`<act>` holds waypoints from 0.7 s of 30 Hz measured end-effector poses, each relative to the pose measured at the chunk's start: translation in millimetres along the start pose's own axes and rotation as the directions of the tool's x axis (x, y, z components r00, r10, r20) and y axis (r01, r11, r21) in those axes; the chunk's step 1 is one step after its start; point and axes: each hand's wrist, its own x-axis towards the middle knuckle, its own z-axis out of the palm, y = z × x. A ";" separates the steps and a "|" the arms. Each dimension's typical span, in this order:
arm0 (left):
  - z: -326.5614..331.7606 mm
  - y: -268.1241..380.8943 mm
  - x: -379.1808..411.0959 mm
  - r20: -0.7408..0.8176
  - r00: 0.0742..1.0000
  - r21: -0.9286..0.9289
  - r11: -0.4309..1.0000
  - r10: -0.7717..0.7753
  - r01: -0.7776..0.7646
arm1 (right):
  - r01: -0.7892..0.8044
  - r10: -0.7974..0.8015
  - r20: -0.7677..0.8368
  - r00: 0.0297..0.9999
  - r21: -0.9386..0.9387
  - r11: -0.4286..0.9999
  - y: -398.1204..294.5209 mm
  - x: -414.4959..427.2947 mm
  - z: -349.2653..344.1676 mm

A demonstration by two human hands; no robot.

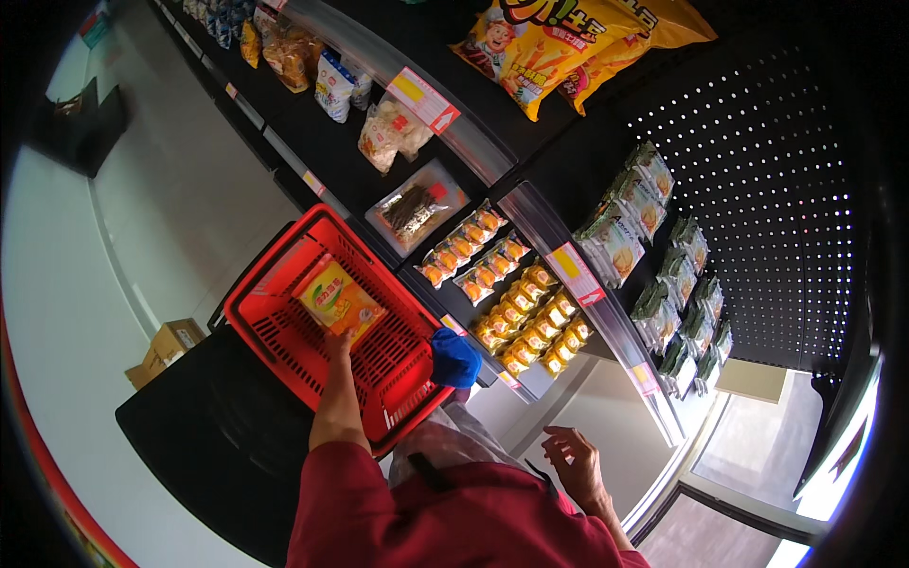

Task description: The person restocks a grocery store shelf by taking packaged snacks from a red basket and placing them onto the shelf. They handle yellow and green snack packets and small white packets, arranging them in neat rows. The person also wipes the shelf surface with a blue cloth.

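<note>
My left hand (341, 342) reaches into a red plastic shopping basket (406, 301) and grips the near edge of a yellow and orange snack packet (342, 298). Part of those fingers is hidden by the packet, which bears writing. Over the basket's right rim hangs a folded blue cloth (455, 357). My right hand (574, 460) is at the lower right, beside my body, with loosely bent fingers and nothing in it.
Black shelving holds orange-wrapped snack cakes (465, 245), yellow-wrapped cakes (522, 305), a clear-lidded tray (417, 206), green-and-white packets (628, 220) and large yellow chip bags (547, 50). A black surface (227, 426) adjoins the basket. A cardboard box (170, 346) stands at left.
</note>
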 end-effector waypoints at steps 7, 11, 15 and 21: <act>17.6 40.2 -17.8 -0.101 0.994 -0.008 0.999 -0.046 0.046 | 0.005 -0.005 0.004 1.000 0.029 1.000 6.0 2.9 5.7; 9.8 51.3 -35.3 0.002 0.998 0.012 0.998 -0.064 0.064 | 0.053 -0.053 0.003 0.999 0.042 0.998 5.3 0.6 3.2; -4.3 40.5 -70.8 -0.025 1.000 0.012 1.000 0.006 -0.006 | 0.123 -0.122 -0.021 0.992 0.031 0.992 12.0 -1.3 -0.5; -49.4 8.3 -176.0 0.206 0.939 -0.607 0.789 0.274 -0.097 | 0.196 -0.197 0.015 0.980 0.052 0.979 23.4 -5.2 -5.8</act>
